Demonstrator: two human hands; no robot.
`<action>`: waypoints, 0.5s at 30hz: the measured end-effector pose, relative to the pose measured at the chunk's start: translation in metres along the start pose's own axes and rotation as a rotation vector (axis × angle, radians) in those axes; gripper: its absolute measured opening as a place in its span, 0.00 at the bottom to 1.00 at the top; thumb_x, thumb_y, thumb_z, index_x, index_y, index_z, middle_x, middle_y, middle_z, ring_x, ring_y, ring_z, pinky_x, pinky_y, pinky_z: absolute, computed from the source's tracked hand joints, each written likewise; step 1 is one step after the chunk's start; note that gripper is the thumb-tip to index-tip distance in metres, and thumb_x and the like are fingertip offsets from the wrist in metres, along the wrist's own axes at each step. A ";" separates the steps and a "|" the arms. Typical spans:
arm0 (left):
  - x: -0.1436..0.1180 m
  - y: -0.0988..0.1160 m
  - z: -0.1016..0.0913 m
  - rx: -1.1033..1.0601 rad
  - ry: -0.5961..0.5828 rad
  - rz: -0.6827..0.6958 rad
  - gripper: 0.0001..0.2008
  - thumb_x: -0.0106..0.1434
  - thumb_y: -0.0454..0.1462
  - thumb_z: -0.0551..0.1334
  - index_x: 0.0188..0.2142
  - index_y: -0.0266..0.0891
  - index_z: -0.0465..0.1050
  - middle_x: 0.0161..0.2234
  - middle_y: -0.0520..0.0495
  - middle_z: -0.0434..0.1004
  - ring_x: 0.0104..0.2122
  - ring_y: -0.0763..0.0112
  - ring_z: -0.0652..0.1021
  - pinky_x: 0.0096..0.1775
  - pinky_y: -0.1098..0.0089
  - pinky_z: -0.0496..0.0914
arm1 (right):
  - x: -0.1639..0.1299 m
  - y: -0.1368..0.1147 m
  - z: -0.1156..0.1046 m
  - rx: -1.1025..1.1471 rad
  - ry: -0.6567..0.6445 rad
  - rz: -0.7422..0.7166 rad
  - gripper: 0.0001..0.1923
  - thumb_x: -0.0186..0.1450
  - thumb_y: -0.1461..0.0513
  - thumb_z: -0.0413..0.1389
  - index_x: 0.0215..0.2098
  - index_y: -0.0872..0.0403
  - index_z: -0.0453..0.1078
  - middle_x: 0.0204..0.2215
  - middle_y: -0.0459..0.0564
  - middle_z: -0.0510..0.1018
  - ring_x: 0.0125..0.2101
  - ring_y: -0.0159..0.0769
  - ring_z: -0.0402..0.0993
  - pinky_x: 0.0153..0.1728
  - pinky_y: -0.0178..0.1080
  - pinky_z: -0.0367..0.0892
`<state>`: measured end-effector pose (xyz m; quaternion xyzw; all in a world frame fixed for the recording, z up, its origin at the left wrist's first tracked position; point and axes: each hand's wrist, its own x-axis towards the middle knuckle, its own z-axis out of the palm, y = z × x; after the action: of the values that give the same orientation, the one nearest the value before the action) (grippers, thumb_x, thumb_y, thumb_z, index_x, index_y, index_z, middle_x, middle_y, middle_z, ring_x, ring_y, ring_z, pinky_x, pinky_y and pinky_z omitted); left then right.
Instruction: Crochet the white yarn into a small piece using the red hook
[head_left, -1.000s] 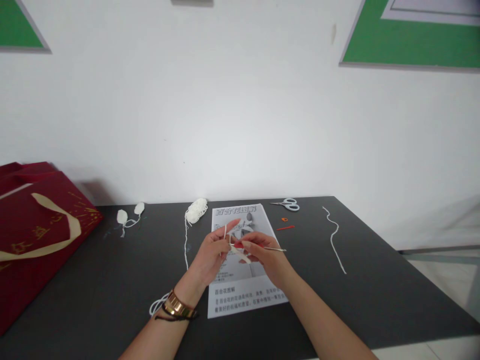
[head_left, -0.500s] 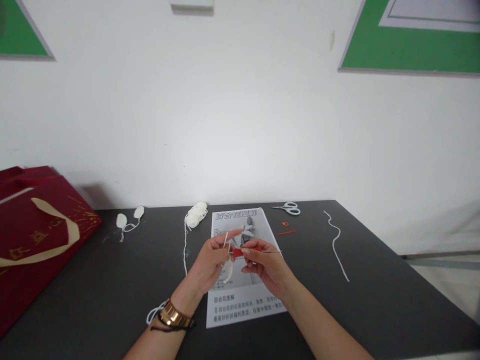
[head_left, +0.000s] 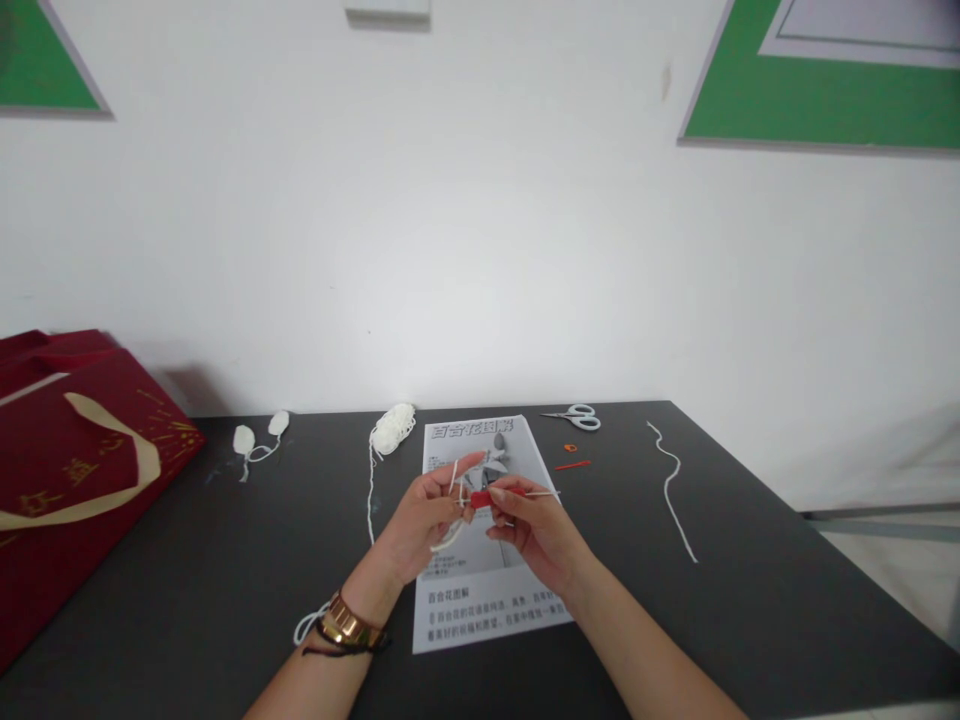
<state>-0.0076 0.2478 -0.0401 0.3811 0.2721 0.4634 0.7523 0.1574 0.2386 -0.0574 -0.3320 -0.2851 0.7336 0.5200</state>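
Observation:
My left hand [head_left: 424,520] pinches a small white crochet piece [head_left: 448,537] and has white yarn wound over its raised forefinger. My right hand [head_left: 534,528] grips a crochet hook [head_left: 501,496] with a red handle, its metal shaft sticking out to the right and its tip at the white piece. Both hands hover over a printed instruction sheet [head_left: 487,600] on the dark table [head_left: 225,570]. The yarn runs from a white yarn ball [head_left: 392,428] behind the sheet's left corner down past my left wrist, which wears a gold watch.
A dark red gift bag [head_left: 67,470] lies at the left. Two small white crochet pieces [head_left: 256,438] sit at the back left. Scissors [head_left: 576,416], two orange bits [head_left: 571,456] and a loose white yarn strand [head_left: 673,488] lie at the back right. A white wall stands behind.
The white piece has swung from hanging below my hands to the left under my left fingers. The hook's handle has shifted slightly. My hands have stayed over the sheet.

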 end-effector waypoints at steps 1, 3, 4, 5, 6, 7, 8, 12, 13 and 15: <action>0.000 0.001 0.000 0.002 -0.013 0.007 0.30 0.48 0.23 0.63 0.53 0.34 0.71 0.17 0.56 0.68 0.17 0.82 0.62 0.22 0.76 0.55 | 0.000 -0.001 0.000 0.006 0.001 -0.004 0.11 0.51 0.62 0.68 0.29 0.59 0.73 0.18 0.42 0.74 0.18 0.23 0.68 0.22 0.31 0.76; 0.000 0.001 -0.002 0.003 -0.038 0.024 0.28 0.50 0.25 0.63 0.53 0.34 0.71 0.17 0.56 0.66 0.18 0.80 0.62 0.22 0.76 0.56 | 0.000 -0.002 0.000 0.018 0.003 -0.011 0.11 0.52 0.61 0.68 0.29 0.58 0.73 0.18 0.42 0.74 0.18 0.23 0.68 0.22 0.31 0.76; 0.000 0.002 -0.003 0.005 -0.050 0.031 0.28 0.50 0.25 0.64 0.53 0.34 0.71 0.17 0.56 0.65 0.19 0.80 0.63 0.22 0.76 0.56 | -0.001 -0.002 0.000 0.024 0.001 -0.011 0.11 0.52 0.61 0.68 0.28 0.58 0.73 0.18 0.42 0.74 0.18 0.23 0.67 0.22 0.31 0.76; 0.000 0.002 -0.004 0.007 -0.062 0.035 0.28 0.51 0.26 0.64 0.53 0.34 0.70 0.17 0.56 0.64 0.19 0.79 0.62 0.22 0.76 0.56 | -0.001 -0.002 0.000 0.028 -0.002 -0.009 0.11 0.52 0.61 0.68 0.28 0.58 0.73 0.19 0.42 0.74 0.18 0.23 0.67 0.22 0.31 0.76; 0.000 0.002 -0.005 0.012 -0.073 0.038 0.28 0.51 0.26 0.63 0.54 0.34 0.70 0.17 0.56 0.64 0.19 0.79 0.62 0.21 0.76 0.56 | -0.001 -0.002 0.000 0.031 -0.005 -0.007 0.11 0.51 0.61 0.68 0.29 0.58 0.73 0.19 0.42 0.74 0.18 0.23 0.67 0.22 0.31 0.76; 0.000 0.003 -0.006 0.018 -0.084 0.039 0.28 0.52 0.26 0.63 0.54 0.34 0.69 0.18 0.56 0.64 0.19 0.79 0.62 0.21 0.76 0.56 | -0.001 -0.002 0.000 0.032 -0.009 -0.005 0.11 0.51 0.61 0.68 0.29 0.58 0.73 0.19 0.42 0.74 0.18 0.23 0.67 0.21 0.31 0.76; 0.000 0.004 -0.006 0.025 -0.094 0.040 0.29 0.52 0.26 0.63 0.55 0.35 0.68 0.18 0.56 0.64 0.19 0.79 0.62 0.20 0.75 0.56 | -0.002 -0.002 0.000 0.032 -0.012 -0.003 0.11 0.51 0.61 0.68 0.29 0.58 0.73 0.19 0.43 0.74 0.18 0.23 0.67 0.21 0.31 0.76; 0.002 0.013 -0.010 0.063 -0.148 0.028 0.31 0.52 0.26 0.64 0.57 0.35 0.66 0.19 0.54 0.66 0.19 0.77 0.65 0.22 0.75 0.59 | -0.001 -0.007 0.004 0.020 -0.011 -0.003 0.11 0.51 0.61 0.68 0.29 0.57 0.73 0.20 0.43 0.75 0.18 0.23 0.67 0.22 0.31 0.76; 0.004 0.017 -0.010 0.072 -0.162 0.022 0.31 0.52 0.26 0.64 0.57 0.35 0.66 0.20 0.54 0.67 0.20 0.77 0.65 0.22 0.74 0.60 | 0.000 -0.010 0.006 0.013 -0.014 -0.005 0.11 0.52 0.61 0.68 0.29 0.57 0.73 0.21 0.43 0.75 0.18 0.23 0.67 0.22 0.31 0.76; 0.007 0.027 -0.012 0.087 -0.185 0.015 0.32 0.52 0.26 0.65 0.57 0.34 0.65 0.20 0.53 0.67 0.20 0.76 0.66 0.24 0.73 0.61 | 0.004 -0.018 0.011 -0.006 -0.026 -0.013 0.10 0.52 0.62 0.68 0.29 0.58 0.73 0.21 0.44 0.76 0.18 0.23 0.67 0.22 0.31 0.76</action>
<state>-0.0266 0.2657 -0.0253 0.4567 0.2184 0.4196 0.7534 0.1579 0.2474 -0.0374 -0.3220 -0.2962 0.7337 0.5199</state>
